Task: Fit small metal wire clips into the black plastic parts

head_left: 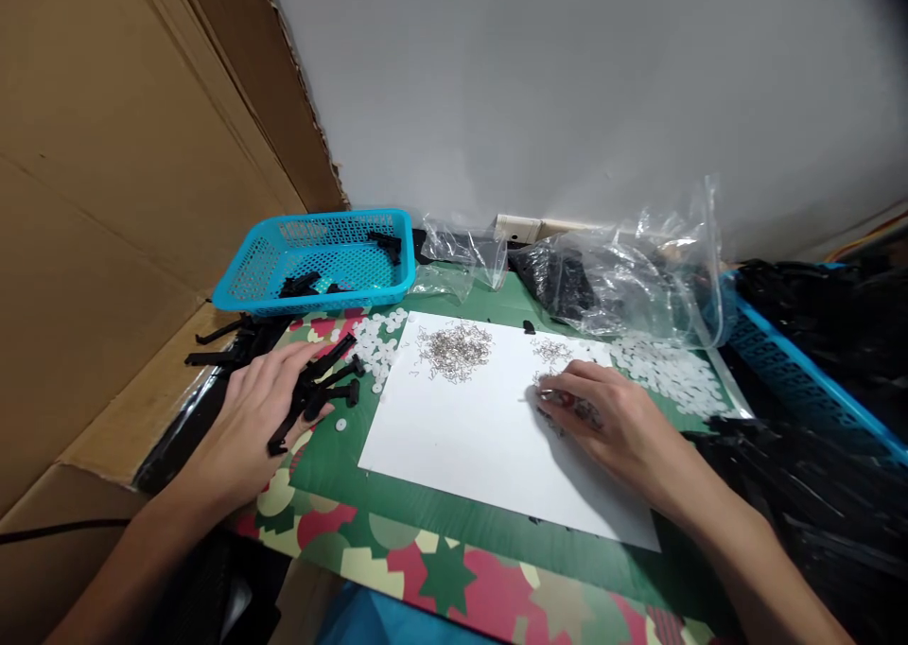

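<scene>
My left hand (259,418) rests on the left of the table, its fingers curled around several long black plastic parts (323,385). My right hand (610,418) lies on the white sheet of paper (468,437), fingertips pressed together at a small pile of tiny metal springs (553,352). A bigger pile of springs (454,350) sits near the sheet's far edge. White plastic discs (375,342) lie just left of the sheet, and more discs (667,371) to its right.
A blue mesh basket (319,257) with a few black parts stands at the back left. Clear plastic bags (631,276) lie at the back. A blue bin of black parts (815,371) fills the right. Cardboard (106,200) walls the left side.
</scene>
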### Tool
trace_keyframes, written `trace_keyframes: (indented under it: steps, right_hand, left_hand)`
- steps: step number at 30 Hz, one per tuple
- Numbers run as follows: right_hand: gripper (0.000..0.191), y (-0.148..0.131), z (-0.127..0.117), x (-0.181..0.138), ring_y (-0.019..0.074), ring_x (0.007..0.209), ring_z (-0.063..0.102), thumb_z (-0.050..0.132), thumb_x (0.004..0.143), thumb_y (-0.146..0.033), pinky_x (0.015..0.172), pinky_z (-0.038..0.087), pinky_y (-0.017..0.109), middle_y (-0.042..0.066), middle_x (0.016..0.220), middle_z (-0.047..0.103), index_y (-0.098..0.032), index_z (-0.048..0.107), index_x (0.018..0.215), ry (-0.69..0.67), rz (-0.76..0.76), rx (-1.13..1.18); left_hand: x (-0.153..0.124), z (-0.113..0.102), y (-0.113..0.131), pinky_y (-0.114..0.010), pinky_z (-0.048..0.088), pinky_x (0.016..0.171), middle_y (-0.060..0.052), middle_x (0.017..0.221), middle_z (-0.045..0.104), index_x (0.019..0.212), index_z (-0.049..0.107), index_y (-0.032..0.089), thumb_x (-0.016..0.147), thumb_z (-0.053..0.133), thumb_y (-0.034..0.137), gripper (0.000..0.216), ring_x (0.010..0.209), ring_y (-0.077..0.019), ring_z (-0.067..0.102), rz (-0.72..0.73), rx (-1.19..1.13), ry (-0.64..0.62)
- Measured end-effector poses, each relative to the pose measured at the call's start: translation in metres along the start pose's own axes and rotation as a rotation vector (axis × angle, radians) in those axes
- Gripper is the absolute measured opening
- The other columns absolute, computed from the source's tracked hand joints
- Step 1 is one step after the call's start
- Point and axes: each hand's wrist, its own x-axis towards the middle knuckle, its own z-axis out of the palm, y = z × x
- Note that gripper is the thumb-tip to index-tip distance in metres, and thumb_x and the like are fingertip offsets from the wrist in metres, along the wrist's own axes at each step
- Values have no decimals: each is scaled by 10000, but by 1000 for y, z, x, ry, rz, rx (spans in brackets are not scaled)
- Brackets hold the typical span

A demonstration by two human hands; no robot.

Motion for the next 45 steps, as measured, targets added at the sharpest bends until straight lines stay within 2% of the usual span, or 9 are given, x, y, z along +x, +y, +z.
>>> trace_keyframes:
  steps: [13, 16, 19, 25, 30, 34, 37, 40, 45]
  right_hand:
    - [253, 5, 11, 0, 250, 941, 647, 471, 1119, -329, 820, 508, 389, 86, 1038, 683, -231, 693, 1048, -57, 10, 51]
    - [226, 3, 9, 1, 247, 946, 655, 446, 1124, -331, 806, 514, 376, 96, 1068, 673, -230, 640, 1067, -26, 7, 81]
    - [186, 3, 7, 1, 236, 951, 670, 443, 1120, -314, 803, 527, 354, 93, 1094, 682, -242, 604, 1061, 14, 4, 120]
    - [140, 4, 5, -1, 231, 897, 702, 545, 1074, -316, 760, 546, 339, 69, 1033, 729, -262, 674, 1066, 47, 21, 112]
    - [185, 5, 4, -1, 258, 971, 726, 573, 1058, -325, 819, 571, 372, 75, 1050, 774, -271, 749, 1077, 56, -42, 128]
    - [193, 3, 3, 0, 268, 972, 730, 579, 1054, -323, 811, 580, 387, 83, 1039, 789, -269, 765, 1058, 65, -75, 138]
    - [183, 2, 3, 0, 271, 962, 720, 593, 1049, -327, 801, 583, 396, 88, 1028, 792, -265, 763, 1023, 79, -79, 155]
    - [185, 2, 3, -1, 276, 1007, 712, 611, 1049, -348, 830, 586, 407, 89, 1069, 790, -269, 772, 1004, 64, -84, 231]
    - [156, -1, 3, -1, 269, 964, 724, 716, 991, -385, 801, 582, 394, 72, 999, 800, -285, 822, 937, 38, -35, 384]
  left_hand:
    - [10, -20, 5, -593, 339, 1206, -36, 1727, 326, 1699, 215, 456, 994, 541, 306, 791, 1572, -400, 313, 31, -55, -230]
    - [13, -25, 5, -620, 318, 1222, -30, 1728, 331, 1700, 209, 462, 952, 548, 240, 851, 1575, -404, 310, 46, -89, -222]
    - [17, -27, 6, -627, 291, 1248, -35, 1708, 368, 1689, 259, 448, 985, 558, 296, 780, 1549, -401, 353, 52, -159, -191]
    - [21, -18, 12, -541, 298, 1282, -44, 1600, 495, 1546, 503, 372, 1089, 461, 500, 477, 1498, -322, 432, -86, -329, -26]
    - [22, -18, 27, -457, 379, 1229, -75, 1438, 613, 1347, 653, 272, 1103, 448, 494, 388, 1386, -290, 536, -118, -506, 120]
    - [26, -19, 43, -381, 503, 983, -62, 1064, 679, 1095, 715, 232, 1110, 458, 445, 334, 1044, -232, 646, -167, -614, 309]
    - [34, -20, 59, -328, 467, 704, -1, 721, 521, 1017, 687, 232, 1109, 469, 439, 314, 698, -175, 542, -211, -731, 409]
    - [51, -24, 84, -307, 351, 573, 34, 636, 426, 1009, 670, 232, 1098, 498, 425, 273, 567, -147, 414, -122, -793, 304]
    - [89, -13, 135, -293, 423, 675, -21, 872, 672, 1004, 681, 211, 1045, 501, 226, 185, 717, -149, 550, 267, -814, -43]
